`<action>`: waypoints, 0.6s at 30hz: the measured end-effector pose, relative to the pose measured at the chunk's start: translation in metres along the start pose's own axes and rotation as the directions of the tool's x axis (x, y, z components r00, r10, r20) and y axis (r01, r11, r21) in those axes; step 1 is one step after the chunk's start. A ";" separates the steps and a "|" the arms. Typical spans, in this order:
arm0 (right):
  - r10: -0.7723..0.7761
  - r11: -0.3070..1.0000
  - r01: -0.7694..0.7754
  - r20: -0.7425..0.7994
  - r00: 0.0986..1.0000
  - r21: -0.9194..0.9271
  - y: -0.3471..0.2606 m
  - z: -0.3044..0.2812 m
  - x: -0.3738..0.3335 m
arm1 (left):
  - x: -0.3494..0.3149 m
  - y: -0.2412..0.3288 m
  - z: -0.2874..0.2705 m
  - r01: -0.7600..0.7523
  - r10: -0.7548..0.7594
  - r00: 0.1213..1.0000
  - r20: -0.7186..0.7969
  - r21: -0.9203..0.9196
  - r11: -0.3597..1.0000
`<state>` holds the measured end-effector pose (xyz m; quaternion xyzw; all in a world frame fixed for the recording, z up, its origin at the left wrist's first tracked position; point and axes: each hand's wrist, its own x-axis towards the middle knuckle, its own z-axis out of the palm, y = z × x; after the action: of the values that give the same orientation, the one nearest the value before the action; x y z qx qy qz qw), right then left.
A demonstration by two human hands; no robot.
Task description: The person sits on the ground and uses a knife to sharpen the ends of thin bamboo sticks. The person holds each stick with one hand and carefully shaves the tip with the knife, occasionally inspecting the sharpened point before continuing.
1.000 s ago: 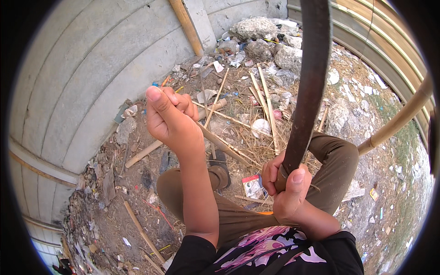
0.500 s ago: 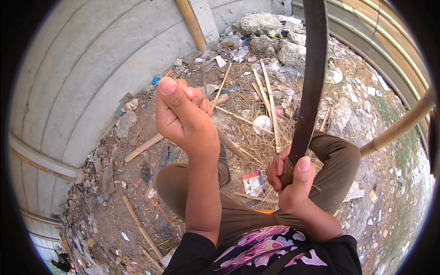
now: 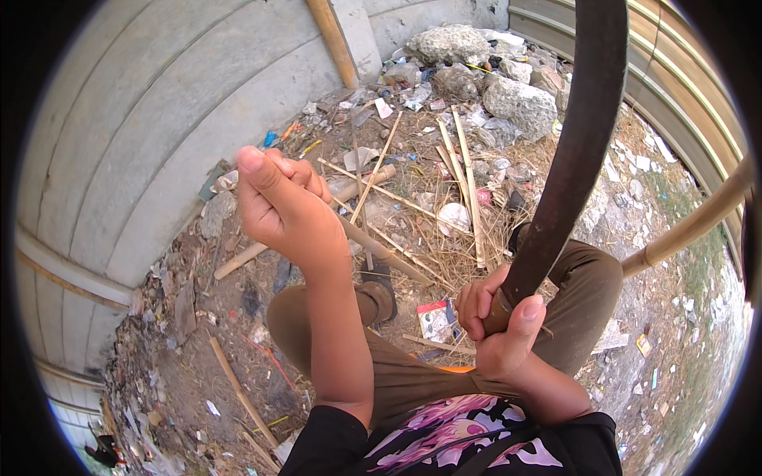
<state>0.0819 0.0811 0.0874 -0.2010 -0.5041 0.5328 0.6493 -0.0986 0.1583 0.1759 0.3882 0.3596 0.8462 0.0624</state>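
Note:
A machete [image 3: 573, 151] with a long dark, slightly curved blade rises from my right hand [image 3: 502, 327]. My fingers wrap round its brown handle, with the thumb laid along it. The blade points up and leans right, past the top of the view. To the left, my left hand [image 3: 282, 205] is raised and closed, thumb on top and fingers curled in; what it holds, if anything, is hidden. Behind and below it, a bamboo pole [image 3: 385, 252] and several thin split bamboo strips [image 3: 470, 182] lie on the littered ground.
A grey concrete wall [image 3: 175, 119] curves along the left, with a bamboo post [image 3: 333, 44] against it. Rocks [image 3: 520, 107] lie at the back. A thick bamboo pole [image 3: 686, 222] slants in from the right. Corrugated sheeting [image 3: 675, 87] stands far right. My bent knees frame the near ground.
My left hand has moved left and slightly down, still closed. The machete's blade has swung right and tilts more, while my right hand stays nearly in place, gripping the handle.

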 end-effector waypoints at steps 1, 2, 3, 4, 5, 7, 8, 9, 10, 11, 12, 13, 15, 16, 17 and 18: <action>0.121 0.989 -0.127 -0.076 0.990 -0.070 0.017 0.003 -0.013 | -0.003 0.002 0.005 0.002 -0.002 1.000 0.006 -0.006 1.000; 0.436 0.889 -0.430 0.000 0.900 -0.155 0.040 0.002 -0.021 | -0.005 -0.001 0.008 0.020 -0.020 1.000 0.011 -0.008 1.000; 0.703 0.694 -0.670 0.049 0.709 -0.262 0.058 -0.001 -0.027 | -0.007 0.001 0.012 0.032 -0.032 0.999 0.012 -0.013 0.999; 0.748 0.624 -0.707 -0.007 0.664 -0.333 0.082 -0.015 -0.040 | -0.008 0.003 0.015 0.044 -0.044 0.999 0.021 -0.017 0.999; 0.779 0.554 -0.739 -0.074 0.622 -0.384 0.108 -0.033 -0.053 | -0.007 0.004 0.016 0.038 -0.038 0.999 0.011 -0.001 0.999; 0.740 0.558 -0.703 -0.121 0.662 -0.440 0.105 -0.030 -0.042 | -0.006 0.002 0.011 0.032 -0.031 0.999 -0.031 0.038 0.999; 0.661 0.639 -0.628 -0.101 0.743 -0.444 0.098 -0.032 -0.036 | -0.005 0.003 0.013 0.040 -0.040 0.999 -0.010 0.018 0.999; 0.593 0.696 -0.559 -0.078 0.801 -0.450 0.074 -0.026 -0.027 | -0.006 0.001 0.011 0.028 -0.028 1.000 -0.004 0.021 0.999; 0.596 0.743 -0.586 -0.078 0.799 -0.324 0.043 -0.015 -0.012 | -0.004 -0.004 0.008 0.014 -0.014 1.000 -0.003 0.023 1.000; 0.482 0.828 -0.476 -0.055 0.874 -0.297 0.023 -0.009 -0.003 | -0.003 -0.005 0.007 -0.005 0.005 1.000 0.000 0.018 1.000; 0.361 0.909 -0.362 -0.044 0.932 -0.209 0.015 -0.008 0.000 | -0.003 -0.005 0.009 -0.012 0.012 1.000 0.003 0.017 1.000; 0.232 0.965 -0.236 -0.045 0.972 -0.119 0.012 -0.008 0.002 | -0.004 -0.005 0.010 -0.020 0.020 1.000 0.006 0.017 1.000; 0.212 0.977 -0.211 -0.093 0.973 0.021 0.020 0.004 -0.005 | -0.007 -0.003 0.015 -0.009 0.009 1.000 0.008 0.007 1.000; 0.330 0.944 -0.328 -0.103 0.938 0.034 0.032 0.007 -0.019 | -0.010 -0.001 0.020 0.008 -0.008 1.000 0.007 0.000 1.000; 0.443 0.897 -0.440 -0.110 0.890 0.048 0.048 0.007 -0.027 | -0.011 0.000 0.022 0.024 -0.024 1.000 0.005 -0.008 1.000; 0.782 0.621 -0.783 0.093 0.616 -0.031 0.064 -0.006 -0.027 | -0.011 0.001 0.023 0.045 -0.046 0.999 0.018 0.003 0.999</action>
<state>0.0574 0.0809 0.0219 -0.3701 -0.3937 0.7746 0.3285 -0.0749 0.1663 0.1802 0.3877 0.3687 0.8406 0.0845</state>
